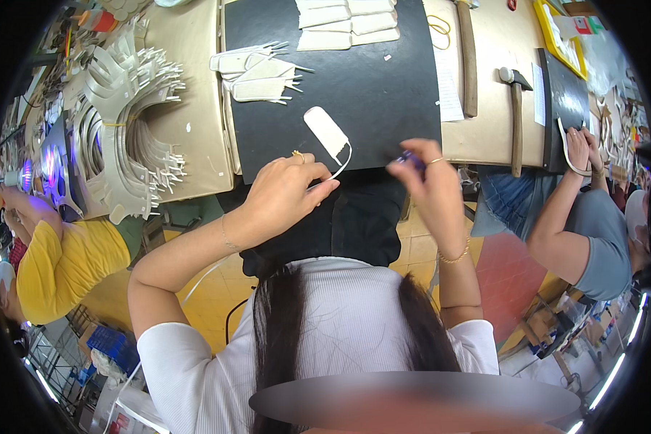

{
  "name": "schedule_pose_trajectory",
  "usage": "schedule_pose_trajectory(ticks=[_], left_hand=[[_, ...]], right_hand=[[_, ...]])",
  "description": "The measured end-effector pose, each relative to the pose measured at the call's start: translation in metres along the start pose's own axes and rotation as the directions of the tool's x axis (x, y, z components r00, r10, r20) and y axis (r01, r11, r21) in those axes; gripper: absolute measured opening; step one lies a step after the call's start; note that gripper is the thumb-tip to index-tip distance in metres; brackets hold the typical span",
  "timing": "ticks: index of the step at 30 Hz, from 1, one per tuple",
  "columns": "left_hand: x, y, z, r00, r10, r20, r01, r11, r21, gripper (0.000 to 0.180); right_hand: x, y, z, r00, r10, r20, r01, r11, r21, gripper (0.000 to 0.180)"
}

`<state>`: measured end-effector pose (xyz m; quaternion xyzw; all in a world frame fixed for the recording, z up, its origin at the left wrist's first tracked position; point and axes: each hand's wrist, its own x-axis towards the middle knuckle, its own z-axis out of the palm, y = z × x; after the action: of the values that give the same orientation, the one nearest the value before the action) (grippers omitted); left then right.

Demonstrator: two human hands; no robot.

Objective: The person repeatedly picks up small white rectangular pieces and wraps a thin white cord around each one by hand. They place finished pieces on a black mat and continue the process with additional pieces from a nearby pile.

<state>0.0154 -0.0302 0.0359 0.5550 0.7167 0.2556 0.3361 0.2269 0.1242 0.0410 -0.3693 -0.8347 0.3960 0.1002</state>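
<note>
A small off-white leather-like piece (325, 130) with a rounded end lies on the black mat (383, 94) in front of me. From its near end a thin white strap (349, 159) loops down to my left hand (289, 189), whose thumb and fingers are pinched on it. To the right, at the mat's near edge, my right hand (434, 192) is closed around a small dark purple tool (410, 160). That tool is blurred and mostly covered by the fingers, so its kind cannot be made out.
Pieces with thin straps (264, 76) and stacked plain pieces (347, 25) lie farther back. Large curved pieces (112, 123) are piled left. A hammer (517, 116), a wooden handle (467, 65) and a yellow tray (557, 36) are right. Co-workers sit on both sides.
</note>
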Motion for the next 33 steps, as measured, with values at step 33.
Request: schedule_pose_trajectory(ticks=[33], left_hand=[[-0.057,-0.033,0.025,0.958,0.252,0.141,-0.264,0.961,0.081,0.018]], right_hand=[[0.054,-0.054,0.072,0.996,0.007,0.088,0.006,0.988,-0.154,0.039]])
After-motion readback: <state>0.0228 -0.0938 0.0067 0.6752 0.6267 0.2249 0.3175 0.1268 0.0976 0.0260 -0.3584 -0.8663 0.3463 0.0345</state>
